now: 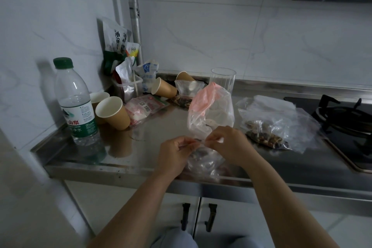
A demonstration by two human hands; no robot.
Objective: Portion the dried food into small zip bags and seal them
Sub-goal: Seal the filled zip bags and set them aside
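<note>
- Left hand (174, 152) and right hand (229, 143) each pinch the top edge of one small zip bag (203, 159), dried food inside, hanging below the fingers.
- Beyond them: four paper cups (112, 111), one water bottle (75, 102).

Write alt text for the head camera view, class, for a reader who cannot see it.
Both hands, left hand and right hand, pinch the top edge of a small zip bag of dried food at the front of a steel counter. Paper cups, a water bottle and filled bags surround it.
</note>
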